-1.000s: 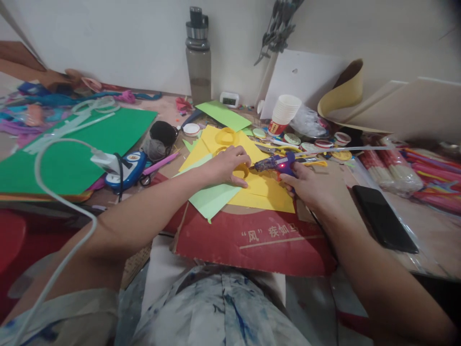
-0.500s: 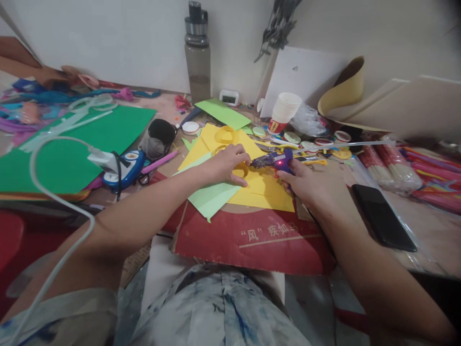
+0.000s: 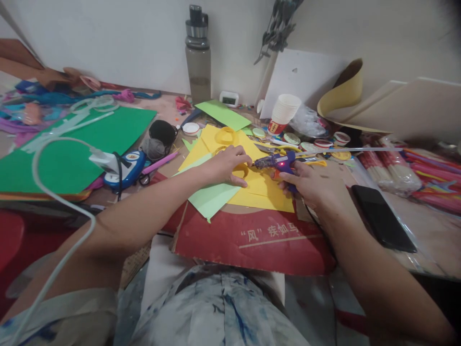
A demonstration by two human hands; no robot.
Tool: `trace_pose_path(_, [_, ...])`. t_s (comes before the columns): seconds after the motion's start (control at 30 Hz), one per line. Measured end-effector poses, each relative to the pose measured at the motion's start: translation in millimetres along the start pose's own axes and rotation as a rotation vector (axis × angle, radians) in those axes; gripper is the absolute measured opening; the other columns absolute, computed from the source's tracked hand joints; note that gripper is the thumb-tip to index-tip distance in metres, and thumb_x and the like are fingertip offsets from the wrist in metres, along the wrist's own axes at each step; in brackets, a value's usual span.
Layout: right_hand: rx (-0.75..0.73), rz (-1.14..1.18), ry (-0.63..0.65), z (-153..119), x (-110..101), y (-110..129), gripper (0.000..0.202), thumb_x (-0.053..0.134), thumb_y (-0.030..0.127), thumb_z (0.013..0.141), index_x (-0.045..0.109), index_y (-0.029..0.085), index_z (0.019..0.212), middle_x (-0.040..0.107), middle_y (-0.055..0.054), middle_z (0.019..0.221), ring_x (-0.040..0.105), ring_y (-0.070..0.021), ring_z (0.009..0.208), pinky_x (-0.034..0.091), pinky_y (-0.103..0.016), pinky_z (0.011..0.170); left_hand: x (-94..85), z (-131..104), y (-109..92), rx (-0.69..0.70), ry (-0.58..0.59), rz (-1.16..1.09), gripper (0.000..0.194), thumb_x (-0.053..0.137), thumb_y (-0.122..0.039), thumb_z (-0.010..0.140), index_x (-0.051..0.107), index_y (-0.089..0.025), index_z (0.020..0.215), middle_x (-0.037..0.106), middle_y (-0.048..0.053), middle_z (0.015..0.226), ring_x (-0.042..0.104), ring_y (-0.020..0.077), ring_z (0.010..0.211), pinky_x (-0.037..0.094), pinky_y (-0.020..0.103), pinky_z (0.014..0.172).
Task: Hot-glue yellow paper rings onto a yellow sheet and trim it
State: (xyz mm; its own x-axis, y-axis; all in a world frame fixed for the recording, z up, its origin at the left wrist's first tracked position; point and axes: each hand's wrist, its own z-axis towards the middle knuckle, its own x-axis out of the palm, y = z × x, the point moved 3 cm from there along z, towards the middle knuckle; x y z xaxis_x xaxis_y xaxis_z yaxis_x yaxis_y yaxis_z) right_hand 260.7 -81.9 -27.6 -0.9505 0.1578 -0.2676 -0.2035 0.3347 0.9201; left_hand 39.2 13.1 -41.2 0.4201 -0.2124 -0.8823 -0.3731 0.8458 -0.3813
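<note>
Okay so, right hand [image 3: 306, 179] first: I've got it wrapped around a purple-blue hot glue gun [image 3: 279, 162], little red light glowing on its side, a long translucent glue stick [image 3: 345, 150] poking out the back toward the right. The nozzle points left and sits right by the fingertips of my left hand [image 3: 225, 166]. That one is curved in a C, thumb and fingers apart, with a yellow paper loop [image 3: 241, 170] between them. Can't tell from this angle if I'm actually pinching it or just steadying it.

The loop is on top of some yellow paper sheets [image 3: 268, 192], and a second yellow ring [image 3: 226, 136] lies just behind my left hand. A pale green sheet [image 3: 212, 199] is partly under that hand too, and all of it is on a red cardboard piece [image 3: 252, 257] with Chinese writing on it, at the table edge near my lap.

Rest of the mess: black phone [image 3: 383, 218] to the right of my right wrist, stacked paper cups [image 3: 284, 114] behind the gun, a grey water bottle [image 3: 199, 72] upright against the wall with a small digital clock [image 3: 229, 99] beside it, and big green sheets [image 3: 72, 166] off to the left.
</note>
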Motion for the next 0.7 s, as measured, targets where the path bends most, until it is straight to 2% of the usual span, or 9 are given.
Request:
trace_pose_path(0.2, [-0.032, 0.051, 0.01, 0.9, 2.7, 3.6, 0.037, 0.079, 0.029, 0.066, 0.054, 0.022, 0.093, 0.053, 0.007, 0.064, 0.044, -0.0075, 0.046, 0.031, -0.02, 0.04, -0.7, 0.0, -0.6, -0.007, 0.009, 0.009, 0.05, 0.081, -0.052, 0.074, 0.065, -0.026, 0.113, 0.056, 0.009, 0.119, 0.054, 0.0267, 0.109, 0.041, 0.036, 0.09])
trace_pose_path(0.37, [-0.053, 0.042, 0.057, 4.1, 8.2, 6.7, 0.034, 0.076, 0.03, 0.067, 0.052, 0.022, 0.09, 0.051, 0.008, 0.063, 0.039, -0.0062, 0.045, 0.027, -0.021, 0.04, -3.8, 0.0, -4.1, -0.008, 0.021, -0.007, 0.048, 0.08, -0.053, 0.075, 0.065, -0.025, 0.111, 0.056, 0.008, 0.116, 0.054, 0.0267, 0.108, 0.042, 0.036, 0.09])
trace_pose_path(0.53, [-0.046, -0.009, 0.073, 6.3, 9.9, 6.7, 0.036, 0.076, 0.034, 0.068, 0.051, 0.022, 0.09, 0.05, 0.008, 0.061, 0.04, -0.0069, 0.044, 0.026, -0.022, 0.041, -3.3, 0.6, -3.1, -0.008, 0.006, -0.013, 0.049, 0.081, -0.051, 0.073, 0.065, -0.024, 0.111, 0.055, 0.009, 0.116, 0.054, 0.027, 0.109, 0.042, 0.036, 0.09])
trace_pose_path(0.7, [-0.056, 0.015, 0.071, 5.6, 5.2, 1.4, 0.032, 0.073, 0.03, 0.068, 0.051, 0.022, 0.09, 0.049, 0.009, 0.06, 0.038, -0.0066, 0.044, 0.026, -0.021, 0.041, -1.3, 0.8, -1.5, -0.013, 0.008, -0.012, 0.049, 0.081, -0.051, 0.074, 0.065, -0.023, 0.111, 0.056, 0.009, 0.117, 0.054, 0.0274, 0.109, 0.042, 0.036, 0.091])
